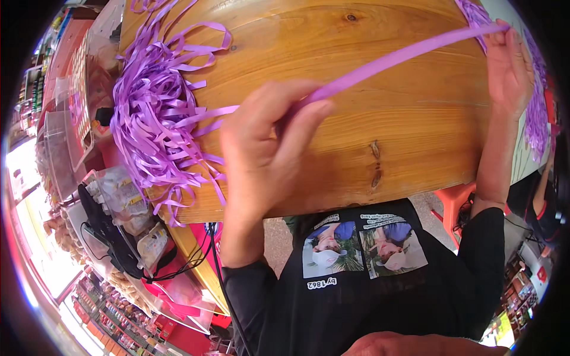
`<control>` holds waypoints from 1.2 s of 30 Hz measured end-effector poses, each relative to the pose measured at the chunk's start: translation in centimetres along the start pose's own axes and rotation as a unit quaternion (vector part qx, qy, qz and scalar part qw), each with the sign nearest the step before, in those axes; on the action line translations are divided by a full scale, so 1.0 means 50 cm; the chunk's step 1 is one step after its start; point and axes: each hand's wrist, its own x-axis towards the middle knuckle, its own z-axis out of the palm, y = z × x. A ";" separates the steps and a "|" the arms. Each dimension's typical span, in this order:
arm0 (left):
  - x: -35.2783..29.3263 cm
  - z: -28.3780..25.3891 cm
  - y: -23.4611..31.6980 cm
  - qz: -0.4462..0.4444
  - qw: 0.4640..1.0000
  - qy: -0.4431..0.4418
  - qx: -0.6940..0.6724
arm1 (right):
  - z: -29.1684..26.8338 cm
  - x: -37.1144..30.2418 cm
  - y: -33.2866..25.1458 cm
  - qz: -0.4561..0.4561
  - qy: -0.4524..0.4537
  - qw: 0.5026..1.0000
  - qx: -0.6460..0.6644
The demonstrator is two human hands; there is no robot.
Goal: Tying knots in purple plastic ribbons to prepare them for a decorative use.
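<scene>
A purple ribbon is stretched between my two hands over the wooden table. My left hand is closed round it, thumb and fingers around the strip, a little blurred. From behind that hand, strands run to a tangled heap of purple ribbon at the table's left side. At the far right, my right hand pinches the ribbon's other end with raised fingertips. Close by, more purple ribbon hangs in a bundle at the table's right edge, partly hidden by that hand.
The wooden table has its near edge against my body. Below left are a black bag with cables and clear plastic packages. A red stool stands below right, with another person's arm near the right rim.
</scene>
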 end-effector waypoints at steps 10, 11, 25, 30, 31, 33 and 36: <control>-0.065 -0.052 -0.036 -0.124 0.985 0.056 -0.104 | -0.038 0.004 -0.020 0.023 0.071 0.993 0.088; -0.066 -0.054 -0.036 -0.115 0.983 0.075 -0.121 | -0.023 0.005 -0.026 0.026 0.028 0.995 0.093; -0.082 -0.004 -0.012 -0.037 0.992 0.024 -0.122 | 0.349 -0.122 -0.001 -0.250 -0.393 0.805 -0.367; -0.100 0.014 -0.026 -0.071 0.958 0.056 -0.274 | 0.381 -0.147 0.060 -0.191 -0.341 0.869 -0.305; -0.101 0.017 -0.027 -0.057 0.952 0.055 -0.296 | 0.383 -0.150 0.065 -0.127 -0.332 0.903 -0.240; -0.100 0.019 -0.025 -0.025 0.953 0.058 -0.298 | 0.383 -0.152 0.069 -0.128 -0.314 0.916 -0.213; -0.099 0.014 -0.019 0.008 0.949 0.071 -0.308 | 0.378 -0.153 0.065 -0.117 -0.304 0.927 -0.187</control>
